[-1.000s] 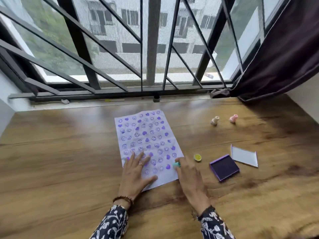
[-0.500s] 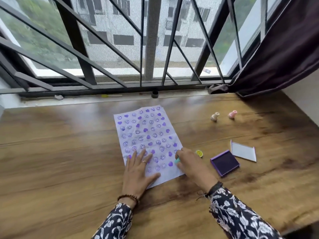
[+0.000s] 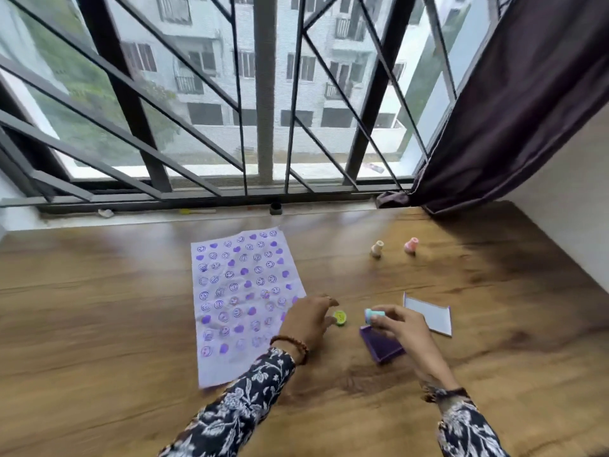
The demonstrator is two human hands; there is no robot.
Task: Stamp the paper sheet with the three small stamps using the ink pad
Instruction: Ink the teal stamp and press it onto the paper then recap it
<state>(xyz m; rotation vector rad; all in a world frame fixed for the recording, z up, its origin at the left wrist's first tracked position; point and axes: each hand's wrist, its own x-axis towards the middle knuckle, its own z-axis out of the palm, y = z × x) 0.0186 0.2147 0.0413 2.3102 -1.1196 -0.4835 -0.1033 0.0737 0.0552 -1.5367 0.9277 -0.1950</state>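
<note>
The white paper sheet (image 3: pixel 237 291) lies on the wooden table, covered with purple smiley and heart prints. My right hand (image 3: pixel 403 331) pinches a small teal stamp (image 3: pixel 374 315) just above the open purple ink pad (image 3: pixel 382 349). My left hand (image 3: pixel 308 319) hovers at the sheet's right edge, fingers loosely apart, fingertips next to a yellow-green round piece (image 3: pixel 340 317) lying on the table. A beige stamp (image 3: pixel 377 249) and a pink stamp (image 3: pixel 411 245) stand upright farther back on the right.
The ink pad's white lid (image 3: pixel 428 313) lies open-side-up just right of the pad. A window with dark metal bars (image 3: pixel 263 94) runs along the table's far edge. A dark curtain (image 3: pixel 514 103) hangs at the right, beside a white wall.
My right hand has carried the teal stamp off the sheet to the right, over the ink pad. My left hand has left the paper and moved right toward the yellow-green piece.
</note>
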